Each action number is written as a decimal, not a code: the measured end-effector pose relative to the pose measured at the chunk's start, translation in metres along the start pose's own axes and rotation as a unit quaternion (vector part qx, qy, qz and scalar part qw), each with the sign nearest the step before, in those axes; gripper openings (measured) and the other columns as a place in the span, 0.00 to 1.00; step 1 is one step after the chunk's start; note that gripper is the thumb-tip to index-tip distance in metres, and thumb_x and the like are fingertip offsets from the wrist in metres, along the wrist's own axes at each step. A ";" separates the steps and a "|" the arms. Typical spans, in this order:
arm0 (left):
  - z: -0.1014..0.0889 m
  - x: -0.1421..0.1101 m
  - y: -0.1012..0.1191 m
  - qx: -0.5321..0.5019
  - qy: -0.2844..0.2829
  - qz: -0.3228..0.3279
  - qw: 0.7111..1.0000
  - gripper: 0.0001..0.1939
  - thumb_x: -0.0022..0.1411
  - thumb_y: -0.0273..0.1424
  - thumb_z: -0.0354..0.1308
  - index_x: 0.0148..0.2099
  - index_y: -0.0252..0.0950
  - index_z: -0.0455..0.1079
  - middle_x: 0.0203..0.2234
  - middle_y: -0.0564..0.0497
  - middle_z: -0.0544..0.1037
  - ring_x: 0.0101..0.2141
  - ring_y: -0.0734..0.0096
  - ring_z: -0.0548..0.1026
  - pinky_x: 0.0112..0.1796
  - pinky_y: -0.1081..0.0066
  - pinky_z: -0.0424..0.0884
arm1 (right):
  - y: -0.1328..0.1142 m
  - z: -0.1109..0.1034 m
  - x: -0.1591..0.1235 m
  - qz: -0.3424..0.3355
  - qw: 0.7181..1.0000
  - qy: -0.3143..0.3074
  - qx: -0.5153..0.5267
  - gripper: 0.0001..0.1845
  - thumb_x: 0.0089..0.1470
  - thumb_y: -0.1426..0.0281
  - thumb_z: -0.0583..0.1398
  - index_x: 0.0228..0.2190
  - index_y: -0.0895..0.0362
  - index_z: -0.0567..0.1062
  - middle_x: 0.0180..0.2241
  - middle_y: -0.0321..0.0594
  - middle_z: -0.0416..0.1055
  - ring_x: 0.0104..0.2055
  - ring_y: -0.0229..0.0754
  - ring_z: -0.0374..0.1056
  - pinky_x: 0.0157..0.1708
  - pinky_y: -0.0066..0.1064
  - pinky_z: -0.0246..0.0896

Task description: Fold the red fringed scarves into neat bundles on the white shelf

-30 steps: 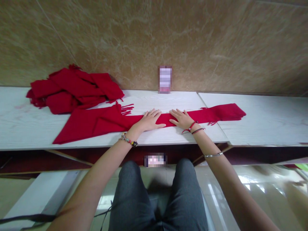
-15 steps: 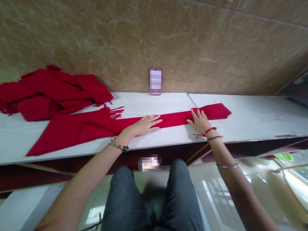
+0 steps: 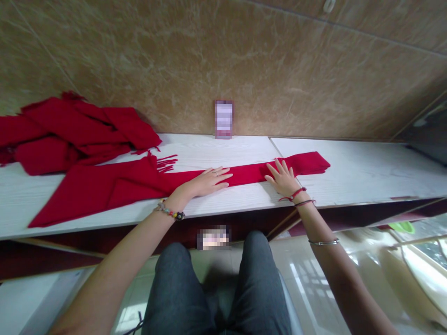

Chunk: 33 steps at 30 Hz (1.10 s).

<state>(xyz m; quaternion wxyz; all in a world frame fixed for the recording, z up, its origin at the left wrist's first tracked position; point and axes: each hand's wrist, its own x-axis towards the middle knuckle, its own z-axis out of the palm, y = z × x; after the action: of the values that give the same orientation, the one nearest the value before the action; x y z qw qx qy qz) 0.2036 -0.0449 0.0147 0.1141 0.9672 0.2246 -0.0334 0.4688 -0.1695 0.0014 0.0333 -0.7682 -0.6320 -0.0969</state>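
Observation:
A red fringed scarf [image 3: 246,175] lies along the white tabletop, folded into a narrow strip on the right and wider at its left end. My left hand [image 3: 207,180] rests flat on the strip's middle, fingers extended and pointing right. Farther right, my right hand [image 3: 282,178] touches the strip with its fingers spread, just left of a thicker folded end. Neither hand grips the cloth. Fringe [image 3: 167,163] sticks out above the strip, left of my left hand.
A loose heap of red scarves [image 3: 77,130] sits at the back left by the brown marbled wall [image 3: 174,60]. A blurred-out phone-like object [image 3: 224,119] leans on the wall. The white tabletop [image 3: 370,172] extends right; its front edge is just above my knees.
My right hand has slid slightly left along the scarf relative to its folded end. My left hand stays in place on the cloth. The whole view has shifted a little.

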 end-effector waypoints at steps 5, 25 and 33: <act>0.005 0.001 -0.005 -0.009 0.027 -0.008 1.000 0.26 0.69 0.43 0.34 0.65 0.42 0.51 0.65 0.53 0.47 0.64 0.70 0.44 0.60 0.64 0.40 | -0.048 -0.011 0.021 -0.128 0.991 0.006 0.039 0.30 0.61 0.55 0.44 0.61 0.53 0.58 0.65 0.46 0.43 0.66 0.56 0.36 0.58 0.58 0.43; 0.004 -0.010 0.003 0.022 0.030 -0.095 0.995 0.41 0.63 0.53 0.38 0.68 0.30 0.41 0.66 0.44 0.42 0.65 0.61 0.41 0.61 0.61 0.40 | -0.076 0.002 0.031 -0.124 0.986 0.019 0.112 0.29 0.61 0.61 0.45 0.60 0.58 0.57 0.64 0.46 0.48 0.66 0.50 0.42 0.60 0.52 0.41; 0.008 -0.008 -0.003 -0.011 0.050 -0.106 0.993 0.41 0.63 0.53 0.37 0.68 0.29 0.39 0.66 0.42 0.42 0.65 0.61 0.41 0.61 0.61 0.40 | -0.082 0.008 0.032 -0.134 0.978 0.016 0.159 0.30 0.60 0.59 0.46 0.60 0.61 0.58 0.62 0.49 0.52 0.65 0.49 0.45 0.61 0.50 0.40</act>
<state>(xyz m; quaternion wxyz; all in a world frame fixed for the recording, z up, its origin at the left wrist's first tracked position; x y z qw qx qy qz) 0.1948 -0.0480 0.0069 0.1089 0.9372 0.3313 0.0054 0.3950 -0.1205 -0.0059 0.1521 -0.6600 -0.7356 -0.0105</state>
